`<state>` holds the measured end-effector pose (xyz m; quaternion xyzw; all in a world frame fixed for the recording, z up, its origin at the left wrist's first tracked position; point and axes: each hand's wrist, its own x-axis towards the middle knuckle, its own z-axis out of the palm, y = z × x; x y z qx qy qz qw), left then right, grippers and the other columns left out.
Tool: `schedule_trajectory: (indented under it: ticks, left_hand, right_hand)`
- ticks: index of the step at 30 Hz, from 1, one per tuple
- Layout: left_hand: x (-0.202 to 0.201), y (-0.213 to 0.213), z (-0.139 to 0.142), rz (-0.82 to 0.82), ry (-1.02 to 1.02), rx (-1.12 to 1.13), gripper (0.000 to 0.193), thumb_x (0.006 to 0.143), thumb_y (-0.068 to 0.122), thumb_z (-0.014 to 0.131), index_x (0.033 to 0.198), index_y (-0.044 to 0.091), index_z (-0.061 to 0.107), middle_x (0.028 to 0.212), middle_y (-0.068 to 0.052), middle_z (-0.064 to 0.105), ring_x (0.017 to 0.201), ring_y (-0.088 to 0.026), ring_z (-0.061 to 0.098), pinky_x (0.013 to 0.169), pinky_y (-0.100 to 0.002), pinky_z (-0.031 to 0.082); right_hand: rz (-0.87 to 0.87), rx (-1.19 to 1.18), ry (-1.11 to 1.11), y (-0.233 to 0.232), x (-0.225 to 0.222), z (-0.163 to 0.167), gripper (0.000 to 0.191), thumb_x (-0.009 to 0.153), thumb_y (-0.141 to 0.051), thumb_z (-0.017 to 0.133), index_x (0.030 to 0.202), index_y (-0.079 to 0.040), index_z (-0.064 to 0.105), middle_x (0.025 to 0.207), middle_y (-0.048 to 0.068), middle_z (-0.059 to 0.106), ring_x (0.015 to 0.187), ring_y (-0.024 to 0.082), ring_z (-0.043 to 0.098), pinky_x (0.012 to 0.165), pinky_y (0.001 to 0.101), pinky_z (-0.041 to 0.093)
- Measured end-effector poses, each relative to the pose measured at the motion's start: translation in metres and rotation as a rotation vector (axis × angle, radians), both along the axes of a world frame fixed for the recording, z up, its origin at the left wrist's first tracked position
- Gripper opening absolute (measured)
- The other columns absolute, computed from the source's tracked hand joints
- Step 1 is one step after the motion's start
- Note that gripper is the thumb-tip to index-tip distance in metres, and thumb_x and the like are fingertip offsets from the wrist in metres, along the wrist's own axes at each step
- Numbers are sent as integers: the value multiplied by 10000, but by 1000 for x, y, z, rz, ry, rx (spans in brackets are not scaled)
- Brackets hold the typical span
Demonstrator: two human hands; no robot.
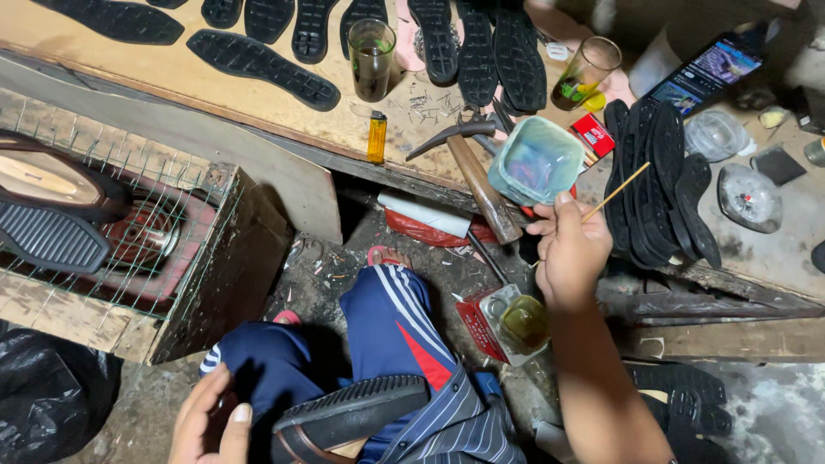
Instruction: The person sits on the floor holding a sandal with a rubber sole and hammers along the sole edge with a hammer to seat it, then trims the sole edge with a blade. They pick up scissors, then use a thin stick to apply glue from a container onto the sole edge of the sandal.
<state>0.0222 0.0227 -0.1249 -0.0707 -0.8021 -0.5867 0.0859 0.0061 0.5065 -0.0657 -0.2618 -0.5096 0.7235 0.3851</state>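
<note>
While the right hand is pinching a thin wooden stick between thumb and fingertips, the stick is angling up and to the right, its far end lying over the stack of black soles on the bench. Just above the hand, a pale blue plastic tub is tilting at the edge of the wooden workbench, touching the handle of a hammer that is leaning off the same edge. Below the wrist, an opened red tin of yellowish glue is sitting on the ground. The left hand is resting low in the view with its fingers loosely curled and released, gripping nothing, just beside a black shoe that is lying sole-up across the lap. Farther out, a glass of dark drink, a yellow lighter and scattered small nails are lying on the bench, and a wire-mesh crate is standing to the left
</note>
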Motion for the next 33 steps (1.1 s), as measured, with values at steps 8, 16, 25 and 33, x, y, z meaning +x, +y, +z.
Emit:
schedule_trajectory:
  ticks: [8, 16, 25, 33]
  left_hand:
    - [-2, -9, -37, -15, 31, -47, 435, 848, 27, 703, 1276, -23, 644, 1374, -172, 646, 1233, -238, 655, 1066, -339, 503]
    - [1, 1, -32, 1, 6, -138, 411, 834, 40, 726, 1235, -25, 664, 1326, -181, 664, 1179, -253, 683, 1073, -380, 517]
    - [-7, 0, -28, -33, -45, -110, 418, 823, 35, 729, 1233, -22, 668, 1310, -172, 670, 1144, -245, 696, 1045, -373, 533]
    - [-41, -40, -21, -23, -193, -441, 479, 792, 110, 764, 1251, -2, 684, 1243, -197, 693, 1181, -288, 671, 1011, -420, 533]
  right_hand:
    - [114, -230, -127, -12, -14, 7, 121, 971, -176, 646, 956, -66, 600, 956, 147, 745, 583, 128, 655, 377, 187, 352]
    - [200, -254, -101, -27, -32, 15, 172, 996, -169, 652, 982, -12, 584, 1021, 178, 735, 595, 134, 663, 373, 188, 349]
    - [172, -75, -283, -36, -6, 30, 238, 976, -193, 593, 1140, -24, 560, 1056, 126, 708, 547, 122, 638, 354, 205, 337]
    - [141, 530, -451, -24, 42, 72, 316, 1033, -119, 591, 1283, 34, 707, 892, 56, 587, 689, 67, 536, 626, 232, 440]
